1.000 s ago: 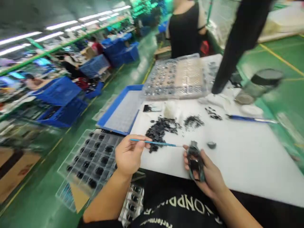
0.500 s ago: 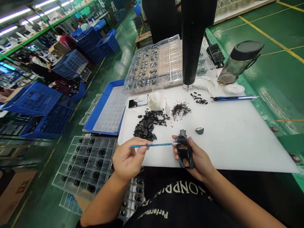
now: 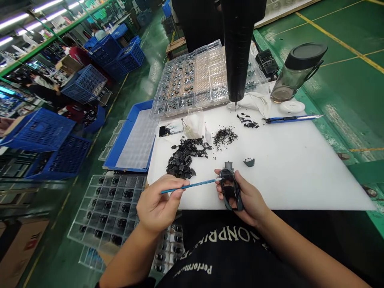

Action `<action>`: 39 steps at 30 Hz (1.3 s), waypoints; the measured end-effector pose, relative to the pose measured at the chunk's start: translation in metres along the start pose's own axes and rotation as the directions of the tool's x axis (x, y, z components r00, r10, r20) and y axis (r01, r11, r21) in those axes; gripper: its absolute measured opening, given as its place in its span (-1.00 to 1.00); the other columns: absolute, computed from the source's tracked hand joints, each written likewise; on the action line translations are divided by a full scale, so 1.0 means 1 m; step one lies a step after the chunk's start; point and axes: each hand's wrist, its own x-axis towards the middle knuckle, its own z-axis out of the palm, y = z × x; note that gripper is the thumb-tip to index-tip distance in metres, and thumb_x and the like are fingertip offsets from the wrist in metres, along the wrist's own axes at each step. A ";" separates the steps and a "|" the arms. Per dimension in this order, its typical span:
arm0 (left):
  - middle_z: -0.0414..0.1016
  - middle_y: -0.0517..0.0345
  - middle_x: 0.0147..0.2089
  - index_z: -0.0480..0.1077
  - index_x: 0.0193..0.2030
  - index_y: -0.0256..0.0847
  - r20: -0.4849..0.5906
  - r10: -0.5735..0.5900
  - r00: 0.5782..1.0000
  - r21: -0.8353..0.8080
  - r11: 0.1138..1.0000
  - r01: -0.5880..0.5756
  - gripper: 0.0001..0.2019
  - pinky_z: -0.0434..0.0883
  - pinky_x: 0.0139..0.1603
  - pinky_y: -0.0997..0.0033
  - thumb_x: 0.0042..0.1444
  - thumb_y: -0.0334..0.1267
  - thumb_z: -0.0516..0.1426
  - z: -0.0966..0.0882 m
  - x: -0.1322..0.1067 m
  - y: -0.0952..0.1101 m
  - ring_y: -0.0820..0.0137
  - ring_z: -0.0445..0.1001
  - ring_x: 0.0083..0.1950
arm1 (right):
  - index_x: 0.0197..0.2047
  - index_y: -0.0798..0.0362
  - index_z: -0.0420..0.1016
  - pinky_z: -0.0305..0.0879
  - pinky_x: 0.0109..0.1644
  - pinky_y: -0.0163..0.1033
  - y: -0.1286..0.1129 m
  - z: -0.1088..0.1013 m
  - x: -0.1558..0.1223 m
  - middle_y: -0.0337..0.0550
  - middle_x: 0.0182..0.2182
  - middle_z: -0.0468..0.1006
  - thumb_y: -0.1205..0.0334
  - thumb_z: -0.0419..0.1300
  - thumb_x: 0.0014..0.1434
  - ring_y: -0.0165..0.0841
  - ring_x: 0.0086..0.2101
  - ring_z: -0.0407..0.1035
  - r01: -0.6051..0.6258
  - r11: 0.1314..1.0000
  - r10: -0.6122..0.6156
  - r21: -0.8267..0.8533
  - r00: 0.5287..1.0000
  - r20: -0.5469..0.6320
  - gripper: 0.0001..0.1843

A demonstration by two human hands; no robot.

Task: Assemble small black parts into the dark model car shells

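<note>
Dark plastic shell point(image 3: 229, 189), held in the right hand's point(image 3: 250, 202) closed grip, could slip if the blue stick point(image 3: 189, 186) pinched by the left hand point(image 3: 157, 208) presses too hard.

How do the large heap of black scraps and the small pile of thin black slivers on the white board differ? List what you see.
The large heap of black scraps covers more of the white board than the small pile of thin black slivers. The heap's pieces are broad, flat flakes; the pile's are fine and narrow. The heap also lies nearer the hands. Both are black and lie loose on the board.
</note>
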 end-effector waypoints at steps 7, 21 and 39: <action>0.60 0.06 -0.25 0.49 -0.11 -0.24 0.070 0.006 0.998 0.022 1.000 -0.008 -0.78 0.56 -0.27 0.27 0.13 -0.52 0.16 0.000 -0.001 0.000 0.30 0.59 -0.23 | 0.11 0.15 0.49 0.37 -0.25 -0.30 0.001 -0.004 0.000 -0.06 -0.34 0.51 -0.09 0.02 0.34 -0.34 -0.41 0.38 -0.001 1.000 0.001 -0.024 1.000 0.015 -0.47; 0.61 0.06 -0.23 0.48 -0.10 -0.21 0.053 0.095 0.994 0.060 0.993 -0.098 -0.80 0.54 -0.27 0.23 0.15 -0.49 0.17 0.000 0.001 0.007 0.30 0.59 -0.25 | 0.12 0.16 0.47 0.36 -0.28 -0.30 0.001 -0.003 0.002 -0.07 -0.34 0.51 -0.10 0.04 0.34 -0.35 -0.41 0.38 0.008 1.000 -0.008 -0.029 1.000 0.006 -0.46; 0.61 0.06 -0.25 0.47 -0.12 -0.19 0.074 0.090 0.993 0.076 0.993 -0.095 -0.83 0.54 -0.28 0.23 0.15 -0.45 0.17 0.007 0.001 0.005 0.29 0.60 -0.26 | 0.10 0.13 0.48 0.31 -0.39 -0.37 0.000 -0.001 -0.001 -0.08 -0.37 0.51 -0.15 0.05 0.31 -0.38 -0.44 0.39 -0.012 0.998 0.012 -0.056 1.000 -0.003 -0.44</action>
